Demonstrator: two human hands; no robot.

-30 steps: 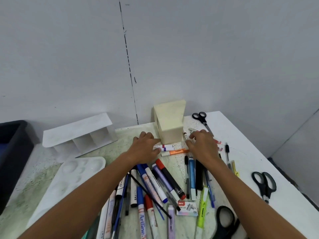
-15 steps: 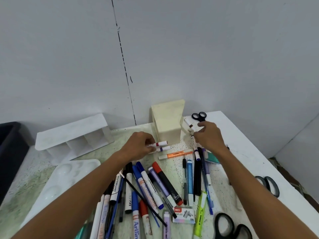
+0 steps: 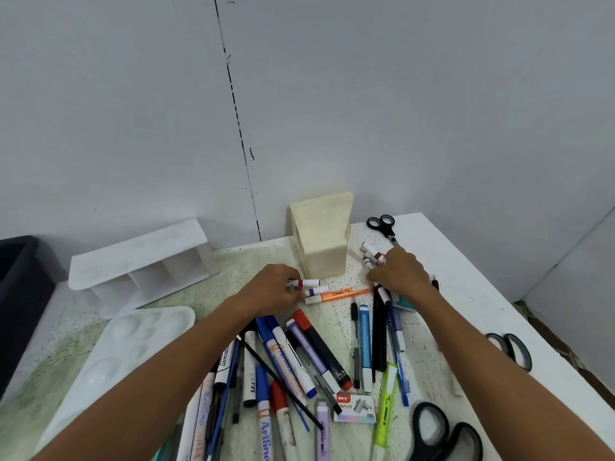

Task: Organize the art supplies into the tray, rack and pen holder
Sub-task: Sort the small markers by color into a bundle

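A cream pen holder [image 3: 324, 241] stands at the back of the table. Just in front of it my left hand [image 3: 274, 291] pinches small white markers [image 3: 309, 286] with red and purple bands, beside an orange highlighter [image 3: 339, 293]. To the right of the holder my right hand [image 3: 401, 272] grips a bunch of small white markers [image 3: 372, 253] whose ends stick out past the fingers. A heap of pens and markers [image 3: 299, 361] lies across the table in front. The white rack [image 3: 143, 261] lies at the back left, with the white tray [image 3: 109, 354] with round wells nearer.
Small black scissors [image 3: 382, 226] lie behind my right hand. Two more pairs of scissors [image 3: 511, 349] [image 3: 446, 434] lie on the right side and front right. A staples box [image 3: 354, 409] sits among the pens. A dark bin [image 3: 20, 294] stands at the far left. Walls close the back.
Both hands have taken small markers off the table. My right hand rose toward the pen holder, then dropped back beside it; my left hand lifted its markers slightly.
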